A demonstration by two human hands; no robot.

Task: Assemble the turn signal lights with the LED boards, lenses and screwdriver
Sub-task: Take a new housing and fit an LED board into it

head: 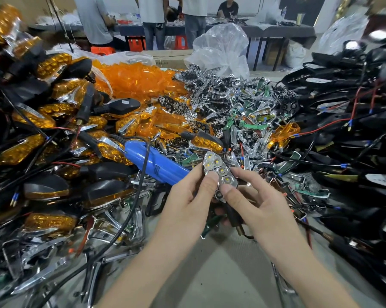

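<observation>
Both hands meet over the middle of the tabletop (pixel 221 274) and together they hold one LED reflector piece (pixel 218 172), a chrome part with round cells and yellow LEDs, which faces the camera and leans a little to the left; the left hand (pixel 187 196) is closed on it, with the thumb pressed flat on its left edge and the other fingers curled behind it; the right hand (pixel 256 196) pinches it too, with the thumb on its lower part and the forefinger along its right edge, while the remaining fingers are bent loosely under it; a dark stem (pixel 234 216) shows below the piece between the two palms; both forearms come up from the lower edge and converge toward the piece, palms turned toward each other; the blue screwdriver (pixel 156 163) lies just beside the left hand, on the pile, with its black cable going down to the left; loose orange lenses (pixel 138 78) are heaped farther back; finished turn signal lights (pixel 43 121) fill the left side; chrome reflectors (pixel 232 103) are piled behind the hands; black housings (pixel 343 130) with red and black wires cover the right side; a clear plastic bag (pixel 223 45) stands at the far edge.
</observation>
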